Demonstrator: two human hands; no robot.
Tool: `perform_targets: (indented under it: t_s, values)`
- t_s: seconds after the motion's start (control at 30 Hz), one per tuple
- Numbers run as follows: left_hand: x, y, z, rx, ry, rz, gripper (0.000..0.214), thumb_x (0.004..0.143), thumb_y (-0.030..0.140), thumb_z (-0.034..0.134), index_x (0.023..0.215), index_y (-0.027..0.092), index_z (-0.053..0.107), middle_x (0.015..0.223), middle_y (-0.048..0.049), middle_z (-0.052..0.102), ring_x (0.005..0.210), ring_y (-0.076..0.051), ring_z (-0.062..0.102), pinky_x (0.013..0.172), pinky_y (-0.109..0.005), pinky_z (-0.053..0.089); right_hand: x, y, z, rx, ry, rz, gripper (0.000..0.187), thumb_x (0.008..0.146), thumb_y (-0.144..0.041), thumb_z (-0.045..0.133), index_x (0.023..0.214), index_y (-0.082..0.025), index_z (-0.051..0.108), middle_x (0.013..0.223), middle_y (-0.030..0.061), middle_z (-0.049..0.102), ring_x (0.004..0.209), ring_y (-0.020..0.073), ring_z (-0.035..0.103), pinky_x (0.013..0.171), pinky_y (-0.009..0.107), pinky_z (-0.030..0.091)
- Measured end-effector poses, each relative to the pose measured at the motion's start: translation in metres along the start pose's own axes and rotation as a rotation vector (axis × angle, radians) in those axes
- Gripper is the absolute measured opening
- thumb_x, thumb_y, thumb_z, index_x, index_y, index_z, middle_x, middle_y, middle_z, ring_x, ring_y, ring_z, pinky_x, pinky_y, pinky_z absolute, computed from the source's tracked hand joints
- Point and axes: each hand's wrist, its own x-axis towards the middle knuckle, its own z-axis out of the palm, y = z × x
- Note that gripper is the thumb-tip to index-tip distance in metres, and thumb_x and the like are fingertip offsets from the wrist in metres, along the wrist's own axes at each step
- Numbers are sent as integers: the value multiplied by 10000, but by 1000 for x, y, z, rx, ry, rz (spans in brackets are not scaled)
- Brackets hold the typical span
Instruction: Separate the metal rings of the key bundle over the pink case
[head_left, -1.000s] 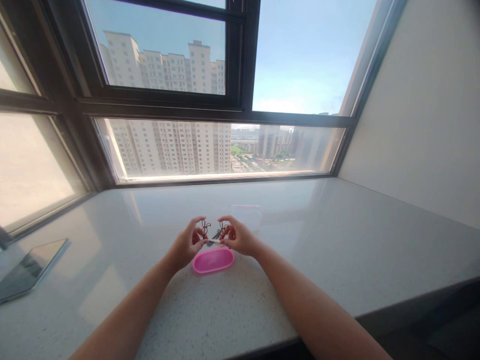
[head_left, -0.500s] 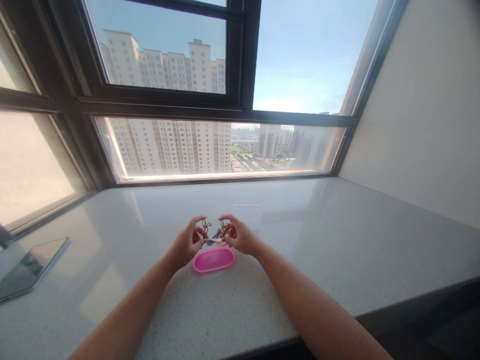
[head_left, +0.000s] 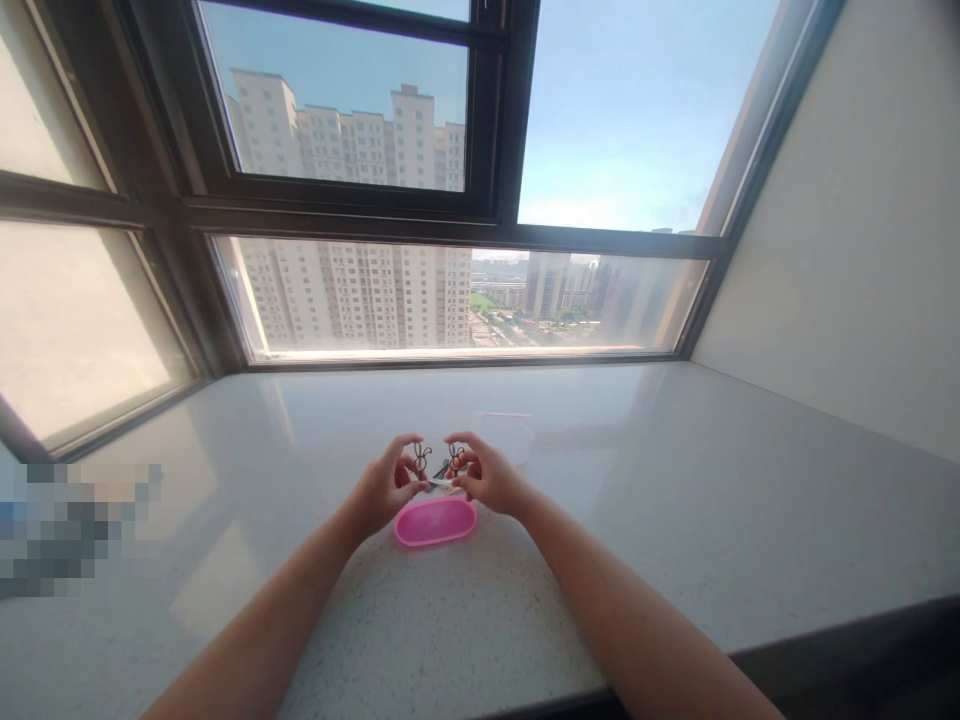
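Observation:
My left hand [head_left: 386, 487] is closed, thumb and fingertips gripping a small dark piece with thin open loops [head_left: 422, 457]. Facing it, my right hand [head_left: 491, 480] pinches a similar dark looped piece [head_left: 455, 457]. Both pieces stand upright, a short gap apart. A thin white strip [head_left: 440, 483] spans the space between my thumbs; whether it joins the pieces I cannot tell. Just below my hands sits a shallow pink oval tray [head_left: 436, 523] on the counter. Behind my fingers lies a dark slim item [head_left: 441, 470], partly hidden.
The speckled pale counter [head_left: 675, 500] runs back to a dark-framed window [head_left: 465, 368]. A faint clear lid-like piece [head_left: 504, 432] lies beyond my right hand. A blurred-out object [head_left: 67, 530] is at far left, and a white wall [head_left: 840, 260] rises at right.
The view has turned slightly left, so the scene sits a little further right. Both hands keep nearly the same pose and grip around the looped pieces.

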Motion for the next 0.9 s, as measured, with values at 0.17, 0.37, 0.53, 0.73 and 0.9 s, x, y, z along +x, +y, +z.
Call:
perform_targets:
  t_s: [0.17,0.37,0.53,0.73,0.9]
  values:
    - [0,1,0,6,-6,-1,530,724,210,621,1192,231,374,720,34,615,533,-99,522,530,-208,422,0,1,0,3,-4,7,552,711,-98,555,1216,-266,411,825,-9,579,471,51,513,425,173,475]
    - [0,2,0,17,-9,0,532,723,206,628,1195,232,382,697,46,587,524,-91,492,517,-199,400,-1,0,0,16,-9,19,546,709,-108,564,1211,-262,410,828,-9,580,472,51,515,423,175,478]
    - [0,0,0,27,-8,4,543,723,198,631,1207,237,387,693,52,565,525,-85,470,514,-194,391,-1,-3,-1,6,-20,13,542,711,-105,557,1209,-256,407,827,-9,581,471,47,515,423,167,472]
    - [0,-2,1,33,-8,5,553,720,202,638,1215,234,393,695,54,555,519,-75,461,517,-189,385,0,-1,-1,44,-23,17,551,714,-106,545,1219,-269,392,837,-11,573,477,47,515,426,178,486]
    - [0,-1,0,40,-10,4,550,719,209,638,1214,226,399,689,53,548,522,-76,458,513,-189,379,0,1,0,73,-31,12,561,713,-81,513,1223,-283,393,853,-7,557,506,54,525,431,185,494]
